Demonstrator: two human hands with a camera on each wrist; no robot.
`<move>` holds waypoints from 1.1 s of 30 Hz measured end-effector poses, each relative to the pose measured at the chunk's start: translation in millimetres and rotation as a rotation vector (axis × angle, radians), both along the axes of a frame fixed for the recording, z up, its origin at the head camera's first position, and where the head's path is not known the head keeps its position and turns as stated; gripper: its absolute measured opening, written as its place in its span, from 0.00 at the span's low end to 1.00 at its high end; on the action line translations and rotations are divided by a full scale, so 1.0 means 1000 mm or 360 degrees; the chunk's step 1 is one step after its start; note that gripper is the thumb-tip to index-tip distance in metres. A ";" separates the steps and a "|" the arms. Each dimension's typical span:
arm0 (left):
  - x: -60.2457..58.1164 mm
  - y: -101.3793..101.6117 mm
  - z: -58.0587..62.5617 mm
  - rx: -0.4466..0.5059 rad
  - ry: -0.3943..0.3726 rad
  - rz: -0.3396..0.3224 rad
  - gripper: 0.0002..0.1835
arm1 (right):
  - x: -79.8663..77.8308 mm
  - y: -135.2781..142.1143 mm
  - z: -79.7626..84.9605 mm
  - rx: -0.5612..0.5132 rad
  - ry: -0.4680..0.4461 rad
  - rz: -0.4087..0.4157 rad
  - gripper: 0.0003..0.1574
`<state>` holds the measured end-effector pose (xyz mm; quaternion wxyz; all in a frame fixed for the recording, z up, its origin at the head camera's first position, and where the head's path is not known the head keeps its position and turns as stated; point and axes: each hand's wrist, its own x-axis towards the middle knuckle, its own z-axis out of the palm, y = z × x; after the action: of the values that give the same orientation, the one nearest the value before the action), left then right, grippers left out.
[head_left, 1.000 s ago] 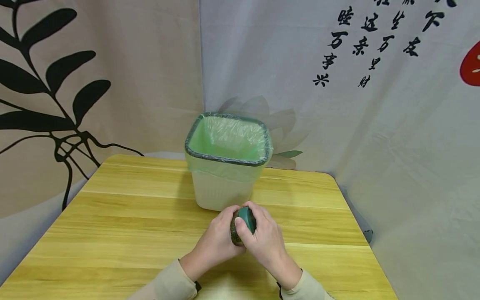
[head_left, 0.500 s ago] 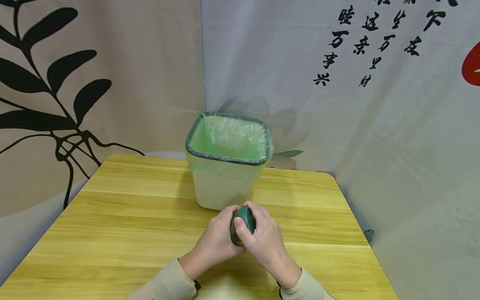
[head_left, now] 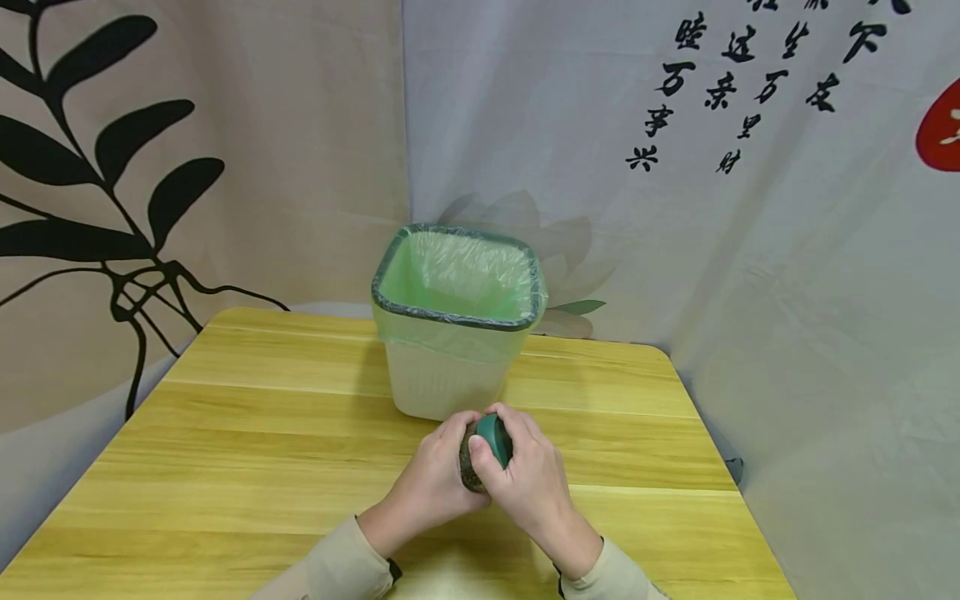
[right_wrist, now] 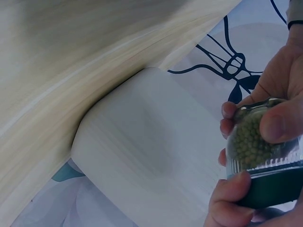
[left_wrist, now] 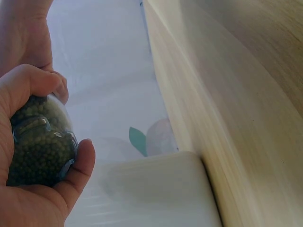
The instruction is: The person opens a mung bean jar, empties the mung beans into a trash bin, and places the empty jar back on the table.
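Between both hands is a clear jar (right_wrist: 251, 139) of small green beans or pellets, closed by a dark green lid (head_left: 492, 440). In the head view it lies tilted, lid toward the right hand. My left hand (head_left: 437, 475) grips the jar's body, fingers curled round it; the left wrist view shows the clear, moulded base (left_wrist: 42, 142) inside that grip. My right hand (head_left: 531, 479) holds the lid, thumb across its face and fingers over the far side. Much of the jar is hidden by the hands.
Just beyond the hands, a white bin (head_left: 442, 383) with a green plastic liner (head_left: 480, 275) and dark rim stands on the wooden table (head_left: 262, 450). Printed cloth (head_left: 300, 150) hangs behind and along the sides, close to the table's edges.
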<state>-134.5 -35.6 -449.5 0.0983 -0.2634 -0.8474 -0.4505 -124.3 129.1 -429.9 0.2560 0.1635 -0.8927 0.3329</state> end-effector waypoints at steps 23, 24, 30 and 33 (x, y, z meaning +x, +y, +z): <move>-0.004 -0.005 -0.002 0.0076 -0.0253 -0.0095 0.47 | -0.001 0.001 -0.008 0.0036 0.0131 0.0067 0.26; -0.004 -0.005 -0.003 0.0080 -0.0261 -0.0100 0.47 | -0.001 0.001 -0.009 0.0038 0.0130 0.0067 0.26; -0.005 -0.005 -0.007 0.0063 -0.0273 -0.0079 0.47 | -0.001 0.001 -0.011 0.0047 0.0072 0.0072 0.27; -0.005 -0.004 -0.009 0.0043 -0.0274 -0.0064 0.48 | -0.001 0.002 -0.013 0.0047 0.0035 0.0073 0.27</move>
<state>-139.5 -39.4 -458.1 0.0196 -0.2393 -0.8411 -0.4848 -125.4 131.1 -442.9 0.2556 0.1914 -0.8907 0.3236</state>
